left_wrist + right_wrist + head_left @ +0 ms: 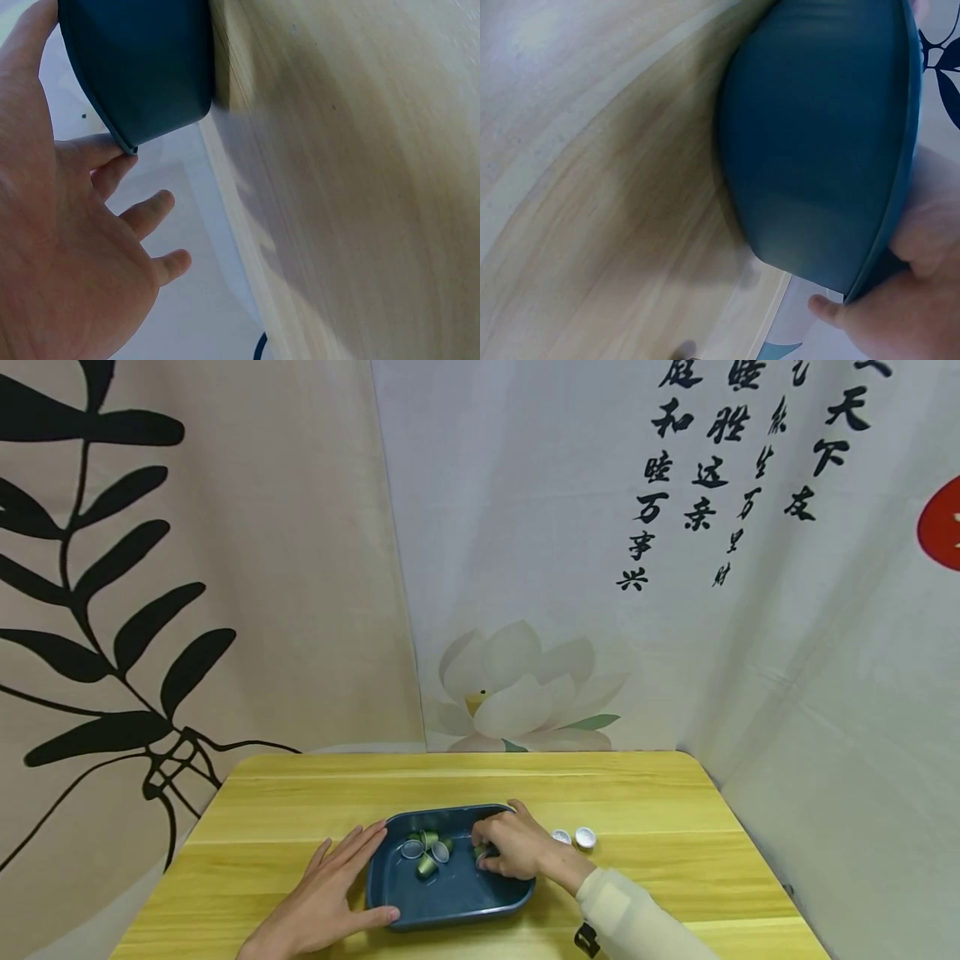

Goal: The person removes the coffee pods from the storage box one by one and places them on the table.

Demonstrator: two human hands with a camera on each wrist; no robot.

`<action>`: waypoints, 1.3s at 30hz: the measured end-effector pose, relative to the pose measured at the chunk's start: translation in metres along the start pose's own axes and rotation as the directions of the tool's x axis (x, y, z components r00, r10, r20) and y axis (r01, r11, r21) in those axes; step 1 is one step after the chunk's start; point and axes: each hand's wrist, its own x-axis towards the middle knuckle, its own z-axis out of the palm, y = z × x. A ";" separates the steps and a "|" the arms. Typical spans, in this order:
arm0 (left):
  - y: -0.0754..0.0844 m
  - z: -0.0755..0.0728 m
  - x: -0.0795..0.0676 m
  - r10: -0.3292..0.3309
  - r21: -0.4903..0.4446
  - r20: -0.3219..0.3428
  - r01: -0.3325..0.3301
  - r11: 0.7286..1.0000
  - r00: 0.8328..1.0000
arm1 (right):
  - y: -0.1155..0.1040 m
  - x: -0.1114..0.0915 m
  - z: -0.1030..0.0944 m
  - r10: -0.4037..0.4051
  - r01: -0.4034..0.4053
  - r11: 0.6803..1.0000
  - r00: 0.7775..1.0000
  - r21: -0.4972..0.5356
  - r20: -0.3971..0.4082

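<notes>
A dark blue rectangular tray stands on the wooden table, with several small green coffee capsules with pale round ends lying in its left half. My left hand rests at the tray's left side, fingers extended along the rim and thumb at the near corner; the left wrist view shows its fingertips against the rim. Over the right wall reaches my right hand, its thumb and fingers pinching another green capsule inside the tray. In the right wrist view the tray wall hides that capsule.
Two round white-topped pieces sit on the table just right of the tray, the nearer one partly behind my right hand. The wooden table reaches back to a curtain with printed leaves, a flower and writing.
</notes>
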 end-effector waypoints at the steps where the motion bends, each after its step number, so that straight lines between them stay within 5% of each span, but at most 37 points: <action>1: 0.000 0.000 0.000 -0.003 -0.003 0.006 0.003 1.000 1.000 | 0.000 0.000 0.000 0.001 -0.001 1.000 1.000 0.006 -0.001; 12: -0.003 -0.001 0.001 0.000 -0.017 0.020 0.001 1.000 1.000 | -0.002 -0.002 -0.005 0.014 -0.012 0.997 0.999 0.073 -0.034; 27: -0.001 -0.001 0.000 -0.012 -0.002 0.021 0.012 1.000 1.000 | -0.002 -0.019 -0.025 -0.016 0.069 0.973 0.973 0.222 -0.230; 39: 0.000 -0.002 0.001 -0.008 0.003 0.013 0.008 1.000 1.000 | 0.003 -0.042 -0.046 0.111 0.010 0.917 0.953 0.398 -0.282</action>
